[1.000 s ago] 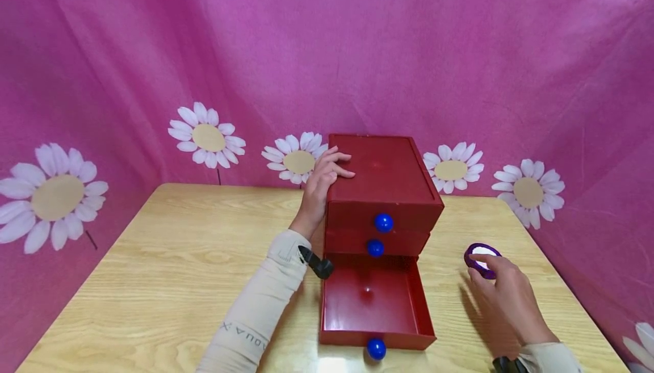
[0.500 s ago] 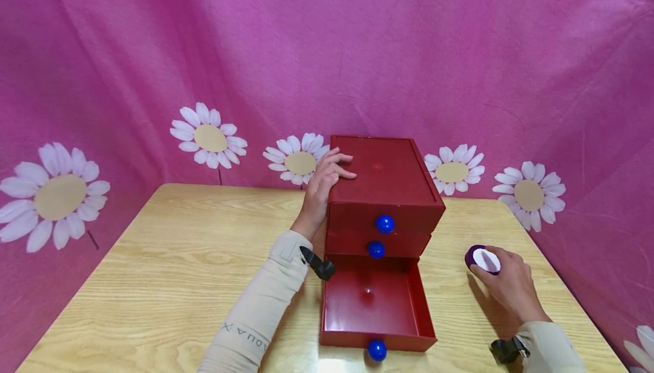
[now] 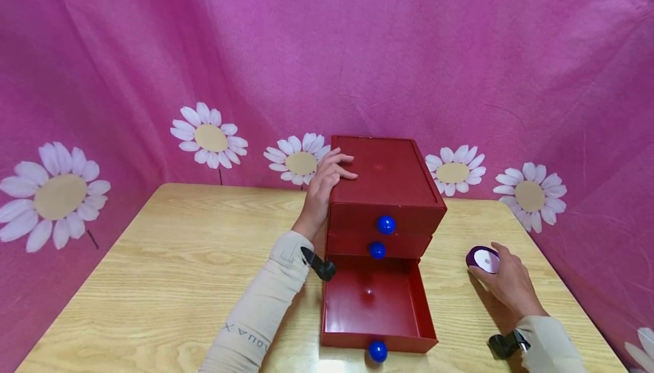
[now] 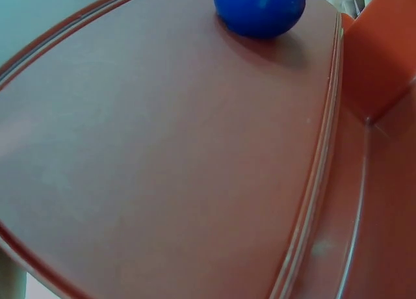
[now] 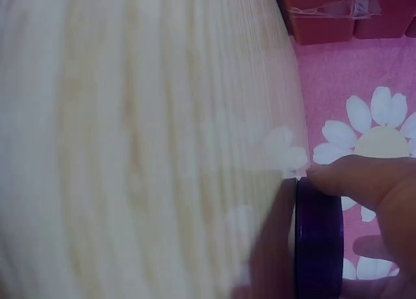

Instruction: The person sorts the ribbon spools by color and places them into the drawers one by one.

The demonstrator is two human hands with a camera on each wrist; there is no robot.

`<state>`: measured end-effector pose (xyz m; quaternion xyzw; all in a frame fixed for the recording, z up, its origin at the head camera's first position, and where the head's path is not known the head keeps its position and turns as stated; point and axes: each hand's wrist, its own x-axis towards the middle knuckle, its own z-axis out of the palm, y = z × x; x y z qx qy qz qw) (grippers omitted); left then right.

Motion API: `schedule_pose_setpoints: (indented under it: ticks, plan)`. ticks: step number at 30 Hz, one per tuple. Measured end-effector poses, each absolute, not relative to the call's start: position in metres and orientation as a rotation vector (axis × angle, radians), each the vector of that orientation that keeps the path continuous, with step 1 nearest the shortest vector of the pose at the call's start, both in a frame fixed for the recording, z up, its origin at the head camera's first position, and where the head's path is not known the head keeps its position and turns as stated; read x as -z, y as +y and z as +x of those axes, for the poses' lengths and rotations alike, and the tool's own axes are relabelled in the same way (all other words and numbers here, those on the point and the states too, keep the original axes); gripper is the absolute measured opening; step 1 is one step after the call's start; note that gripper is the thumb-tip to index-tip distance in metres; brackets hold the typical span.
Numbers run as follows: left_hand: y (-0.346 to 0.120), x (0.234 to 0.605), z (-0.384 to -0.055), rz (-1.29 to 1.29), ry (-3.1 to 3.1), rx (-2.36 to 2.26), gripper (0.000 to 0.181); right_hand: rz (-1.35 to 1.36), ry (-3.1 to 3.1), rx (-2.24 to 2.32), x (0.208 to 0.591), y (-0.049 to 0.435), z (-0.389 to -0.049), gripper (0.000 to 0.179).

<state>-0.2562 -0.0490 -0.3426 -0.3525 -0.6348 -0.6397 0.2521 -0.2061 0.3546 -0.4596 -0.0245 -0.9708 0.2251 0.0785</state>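
My left hand [image 3: 321,187] rests on the left top edge of a red drawer cabinet [image 3: 388,171], its fingers extended over the top. The cabinet's bottom drawer [image 3: 368,305] is pulled out and looks bare inside; the two drawers above it are closed. To the right, my right hand [image 3: 512,282] holds a roll of purple ribbon [image 3: 472,256] with a white centre [image 3: 485,260] and a small hole. The right wrist view shows the thumb on one edge of the roll [image 5: 318,240]. Fingertips on its far side are partly hidden.
Blue ball knobs [image 3: 386,225] stick out from the drawer fronts, one close in the left wrist view [image 4: 260,6]. Wood-grain table [image 3: 204,259] surrounds the cabinet. A pink curtain [image 3: 306,49] with white daisies hangs behind and at both sides.
The right hand has moved from above the ribbon roll to its right side and taken hold of it. The roll's white face now tilts differently. The left hand stays on the cabinet.
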Motion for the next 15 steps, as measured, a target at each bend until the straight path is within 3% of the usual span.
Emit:
schedule_pose_setpoints:
  ticks: [15]
  plan:
    - [-0.0491,0.3419,-0.2552,-0.947,-1.736,1.75,0.036,-0.088,-2.904,-0.68,0.4605,0.3486,-0.2036,0.085]
